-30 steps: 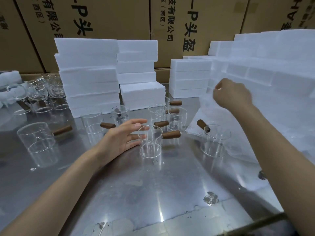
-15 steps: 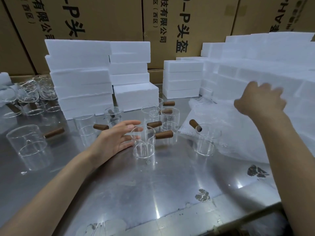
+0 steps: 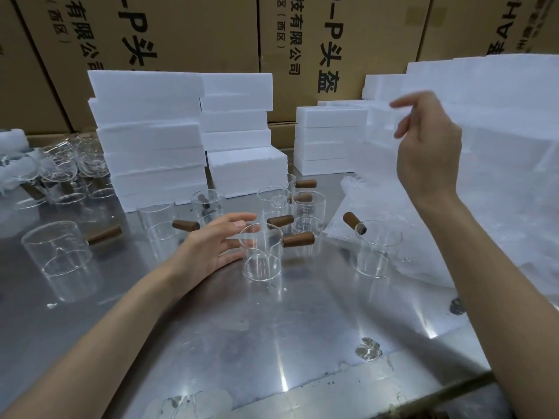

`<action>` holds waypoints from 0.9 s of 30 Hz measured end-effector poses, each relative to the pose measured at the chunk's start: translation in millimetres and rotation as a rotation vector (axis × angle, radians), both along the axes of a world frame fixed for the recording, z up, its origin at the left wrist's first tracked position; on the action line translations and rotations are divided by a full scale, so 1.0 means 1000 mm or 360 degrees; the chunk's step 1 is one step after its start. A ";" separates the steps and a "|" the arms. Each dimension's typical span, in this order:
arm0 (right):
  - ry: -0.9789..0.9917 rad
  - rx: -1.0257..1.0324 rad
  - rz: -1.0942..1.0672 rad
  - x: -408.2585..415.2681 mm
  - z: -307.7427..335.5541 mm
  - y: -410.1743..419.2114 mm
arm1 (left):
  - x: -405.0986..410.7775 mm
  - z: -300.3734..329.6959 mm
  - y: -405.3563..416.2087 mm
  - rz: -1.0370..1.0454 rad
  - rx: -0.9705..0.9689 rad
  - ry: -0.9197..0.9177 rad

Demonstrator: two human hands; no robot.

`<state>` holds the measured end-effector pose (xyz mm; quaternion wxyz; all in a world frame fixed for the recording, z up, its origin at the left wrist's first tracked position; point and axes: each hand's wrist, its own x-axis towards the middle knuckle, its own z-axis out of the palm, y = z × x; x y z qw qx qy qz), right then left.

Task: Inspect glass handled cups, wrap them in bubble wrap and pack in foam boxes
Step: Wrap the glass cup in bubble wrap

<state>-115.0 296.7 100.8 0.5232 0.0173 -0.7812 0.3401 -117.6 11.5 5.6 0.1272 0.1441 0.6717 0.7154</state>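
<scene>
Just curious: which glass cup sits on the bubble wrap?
The cup farthest right, its wooden handle pointing up-left; the others stand on bare metal table.

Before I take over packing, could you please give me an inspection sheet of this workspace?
Surface: metal table, scuffed, patchy near the front edge.
Job's things: glass cups with wooden handles, nearest cup upright; bubble wrap sheet lifted; foam boxes stacked behind.
Clutter: more glass cups crowded far left.
Grips: left hand open beside the nearest cup; right hand pinches the sheet.
Cables: nothing seen.
Surroundings: printed cardboard cartons.
</scene>
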 end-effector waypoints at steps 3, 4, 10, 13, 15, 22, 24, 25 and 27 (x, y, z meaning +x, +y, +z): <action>0.0568 -0.0098 0.0373 0.008 0.022 -0.024 | 0.001 0.000 0.003 0.0082 -0.0074 0.0118; 0.0684 -0.0179 0.0525 0.011 0.029 -0.033 | 0.002 0.000 0.005 0.0152 -0.0140 0.0206; 0.0314 -0.1127 0.1274 0.019 0.030 -0.083 | 0.016 0.004 0.012 0.0691 -0.0424 0.0914; -0.0122 -0.1533 0.1330 0.010 0.011 -0.093 | 0.020 0.013 0.012 0.0772 -0.0283 0.0815; -0.0334 -0.1839 0.1439 0.002 -0.004 -0.095 | 0.019 0.017 0.012 0.0792 -0.0177 0.0779; -0.0648 -0.2018 0.1345 -0.014 -0.046 -0.093 | 0.010 0.017 0.009 0.1097 0.0027 0.0594; -0.0778 -0.1733 0.1344 -0.016 -0.051 -0.091 | 0.008 0.017 0.006 0.1279 0.0028 0.0572; -0.0857 -0.1556 0.1352 -0.016 -0.052 -0.091 | 0.009 0.018 0.004 0.1345 0.0044 0.0573; -0.1027 -0.1198 0.1343 -0.016 -0.052 -0.095 | 0.009 0.020 0.001 0.1431 0.0087 0.0609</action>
